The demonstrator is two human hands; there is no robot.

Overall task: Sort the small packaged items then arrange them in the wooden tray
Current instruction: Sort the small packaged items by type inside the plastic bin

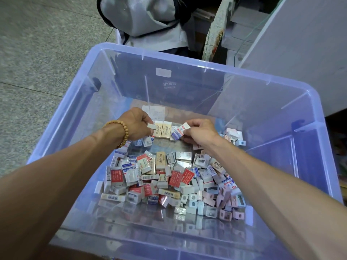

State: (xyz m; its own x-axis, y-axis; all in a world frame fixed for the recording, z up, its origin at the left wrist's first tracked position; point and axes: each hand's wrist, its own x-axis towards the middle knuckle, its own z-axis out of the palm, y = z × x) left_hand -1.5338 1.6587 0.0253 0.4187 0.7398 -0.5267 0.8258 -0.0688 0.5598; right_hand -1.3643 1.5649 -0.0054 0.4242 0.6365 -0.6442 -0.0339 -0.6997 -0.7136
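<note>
Sorting in hand — both hands deep in the clear bin (308, 102)

Left hand (136, 124) pinches a white eraser (150, 126); right hand (200, 131) pinches a red-and-blue packet (179, 131); next, probably — set each beside its kind, near the cream row (163, 129).

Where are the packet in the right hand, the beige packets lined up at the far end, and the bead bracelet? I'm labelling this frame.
Blue-and-white packet (179, 131), head view: middle of its printed face.
Beige packets (163, 129), head view: face of one in the row.
Bead bracelet (124, 131), head view: beads on the left wrist.
</note>
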